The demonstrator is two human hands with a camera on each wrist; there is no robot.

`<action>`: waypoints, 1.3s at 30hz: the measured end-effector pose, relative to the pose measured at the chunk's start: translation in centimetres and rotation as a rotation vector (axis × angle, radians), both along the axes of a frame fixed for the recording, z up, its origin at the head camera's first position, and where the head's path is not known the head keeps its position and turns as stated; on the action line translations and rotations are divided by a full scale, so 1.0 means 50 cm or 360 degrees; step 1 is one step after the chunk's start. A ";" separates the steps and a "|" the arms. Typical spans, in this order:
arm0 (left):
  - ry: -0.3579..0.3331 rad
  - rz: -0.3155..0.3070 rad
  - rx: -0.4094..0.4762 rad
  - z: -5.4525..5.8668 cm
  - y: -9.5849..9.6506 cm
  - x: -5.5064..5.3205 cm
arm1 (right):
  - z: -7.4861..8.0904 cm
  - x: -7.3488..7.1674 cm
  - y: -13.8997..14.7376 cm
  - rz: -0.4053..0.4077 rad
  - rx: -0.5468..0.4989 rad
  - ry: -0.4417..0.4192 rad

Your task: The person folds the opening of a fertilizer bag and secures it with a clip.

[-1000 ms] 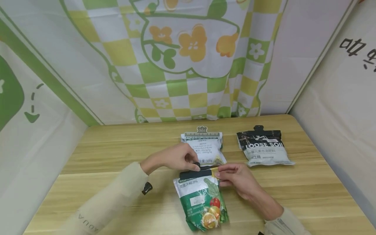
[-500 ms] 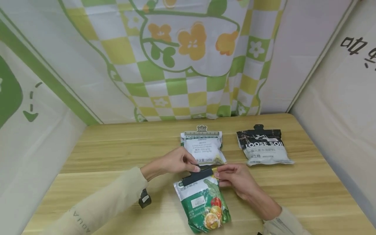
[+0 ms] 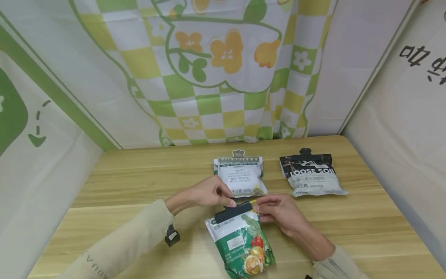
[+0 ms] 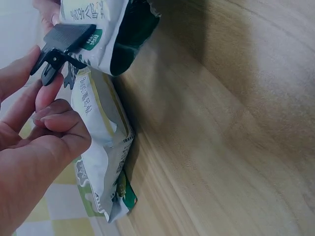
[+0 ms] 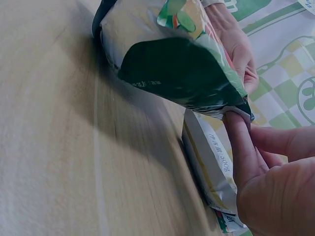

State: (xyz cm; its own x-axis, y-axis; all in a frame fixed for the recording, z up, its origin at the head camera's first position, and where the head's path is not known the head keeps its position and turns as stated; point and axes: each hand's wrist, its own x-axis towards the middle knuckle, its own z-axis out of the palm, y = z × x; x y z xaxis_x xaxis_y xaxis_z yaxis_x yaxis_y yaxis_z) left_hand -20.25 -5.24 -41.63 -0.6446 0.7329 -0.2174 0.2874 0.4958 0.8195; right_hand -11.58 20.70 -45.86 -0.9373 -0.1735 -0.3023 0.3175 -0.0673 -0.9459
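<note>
My left hand (image 3: 209, 192) pinches the handles of a black bag clip (image 3: 234, 211) between thumb and fingers. The clip's long bar lies across the top of a green and white fertilizer bag (image 3: 240, 244) printed with fruit and vegetables. In the left wrist view, the clip (image 4: 71, 39) straddles the bag's top edge. My right hand (image 3: 283, 213) pinches the bag's upper right corner. In the right wrist view the bag (image 5: 182, 73) is held tilted above the table, its dark green underside showing, and the right thumb and fingers (image 5: 241, 147) are at its corner.
Just behind stands a white bag (image 3: 240, 176) with a piano-keyboard clip (image 3: 240, 159) on top. Farther right lies a black and white soil bag (image 3: 311, 178) with a black clip (image 3: 306, 155). A checkered curtain (image 3: 223, 104) hangs beyond the wooden table (image 3: 132, 170).
The black clip has tilted and shifted slightly down over the front of the bag, with my left hand still on it. The bag's lower end has swung slightly right; my right hand keeps its place.
</note>
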 end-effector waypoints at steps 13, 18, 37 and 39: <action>-0.0119 0.0279 0.0094 -0.033 -0.028 0.031 | 0.006 -0.003 0.005 0.0073 -0.0043 0.0024; -0.0193 0.0463 0.0169 -0.051 -0.061 0.053 | 0.004 -0.004 0.007 0.0055 -0.0036 0.0011; -0.0925 0.0818 0.0581 -0.101 -0.080 0.236 | 0.003 -0.005 0.013 -0.0008 -0.0110 0.0013; -0.0949 0.0809 0.0555 -0.107 -0.072 0.244 | 0.004 -0.006 0.013 -0.0020 -0.0130 0.0007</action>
State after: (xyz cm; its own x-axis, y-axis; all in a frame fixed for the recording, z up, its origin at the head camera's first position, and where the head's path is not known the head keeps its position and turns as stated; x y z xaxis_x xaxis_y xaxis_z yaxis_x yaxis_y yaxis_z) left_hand -8.05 -8.82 -47.00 -0.7628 0.4738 -0.4401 -0.4287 0.1390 0.8927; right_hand -11.86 21.35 -45.69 -0.9407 -0.1859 -0.2837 0.3122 -0.1480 -0.9384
